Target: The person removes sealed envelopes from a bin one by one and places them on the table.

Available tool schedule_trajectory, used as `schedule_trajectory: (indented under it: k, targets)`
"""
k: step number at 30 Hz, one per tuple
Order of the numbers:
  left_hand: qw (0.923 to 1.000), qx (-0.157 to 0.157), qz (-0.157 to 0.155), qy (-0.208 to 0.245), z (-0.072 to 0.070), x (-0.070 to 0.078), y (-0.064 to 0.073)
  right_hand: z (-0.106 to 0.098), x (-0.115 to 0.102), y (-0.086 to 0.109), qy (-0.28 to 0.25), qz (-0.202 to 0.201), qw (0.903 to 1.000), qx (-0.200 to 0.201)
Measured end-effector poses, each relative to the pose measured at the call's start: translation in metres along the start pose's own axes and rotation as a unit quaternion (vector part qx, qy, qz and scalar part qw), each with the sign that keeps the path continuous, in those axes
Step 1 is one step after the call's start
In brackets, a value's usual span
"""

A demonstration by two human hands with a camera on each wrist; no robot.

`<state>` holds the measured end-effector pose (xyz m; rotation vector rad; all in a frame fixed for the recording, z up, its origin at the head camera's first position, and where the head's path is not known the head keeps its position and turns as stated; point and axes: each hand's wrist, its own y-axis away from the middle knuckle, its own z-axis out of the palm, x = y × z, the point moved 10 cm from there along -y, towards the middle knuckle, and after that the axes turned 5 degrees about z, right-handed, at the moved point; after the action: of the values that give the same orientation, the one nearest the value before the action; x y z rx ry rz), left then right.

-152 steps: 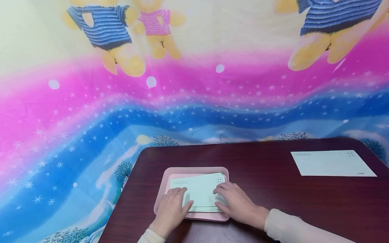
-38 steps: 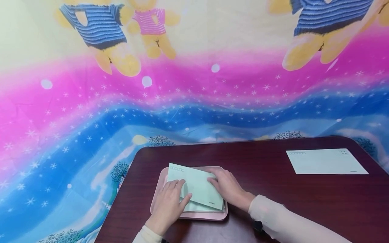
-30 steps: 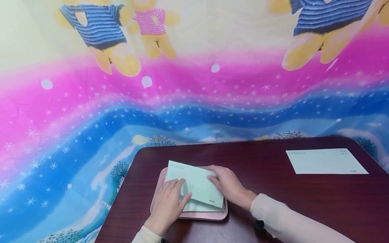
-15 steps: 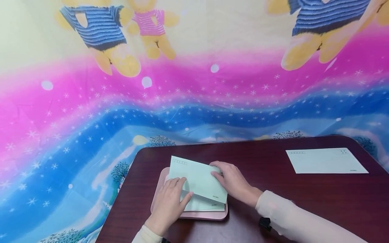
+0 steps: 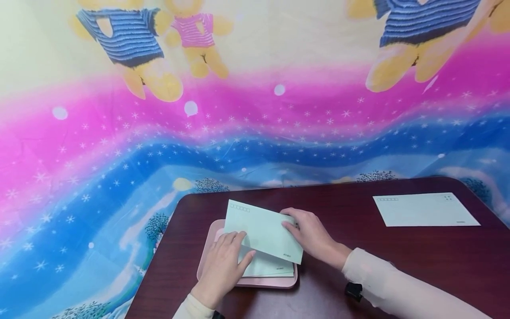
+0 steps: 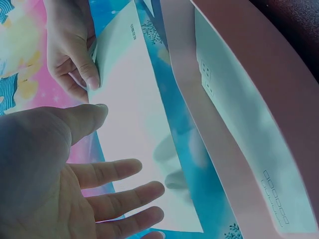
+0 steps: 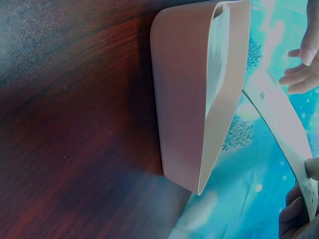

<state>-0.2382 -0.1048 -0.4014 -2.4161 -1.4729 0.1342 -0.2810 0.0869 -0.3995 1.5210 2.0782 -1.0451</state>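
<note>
A pale green envelope [image 5: 267, 232] is lifted at a slant above a pink tray [image 5: 271, 282]. At its upper right corner, my right hand [image 5: 312, 232] pinches it between thumb and fingers, as the left wrist view also shows of the envelope [image 6: 134, 109]. My left hand [image 5: 223, 268] is at the tray's left side with fingers extended, overlapping the envelope's lower left in the head view. Seen from the left wrist, its straight fingers [image 6: 134, 194] are spread in front of the envelope. More envelopes [image 5: 264, 267] lie in the tray, partly hidden beneath the lifted one.
Another envelope [image 5: 426, 210] lies flat at the right rear of the dark brown table [image 5: 338, 199]. A printed curtain [image 5: 318, 106] hangs behind the table's far edge. The tray's raised wall [image 7: 182, 94] stands up from the tabletop in the right wrist view.
My right hand has come to pinch the top envelope, and raises it away from the stack, up and to the right. The left hand stays nearly in place beside the tray.
</note>
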Motion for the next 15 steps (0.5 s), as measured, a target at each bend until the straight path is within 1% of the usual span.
schedule_trajectory:
  k: [3, 10, 15]
  targets:
    - [1.0000, 0.002, 0.002, -0.001, -0.001, 0.002, -0.001, -0.004, 0.002, 0.000, 0.001, 0.005, 1.0000, 0.004]
    - [1.0000, 0.003, 0.007, 0.002, -0.003, 0.009, -0.002, -0.008, 0.005, 0.002, 0.001, 0.013, 0.9999, -0.002]
    - [0.9999, 0.006, 0.011, 0.002, -0.004, 0.011, -0.004, -0.013, 0.007, 0.002, 0.002, 0.017, 0.9998, 0.006]
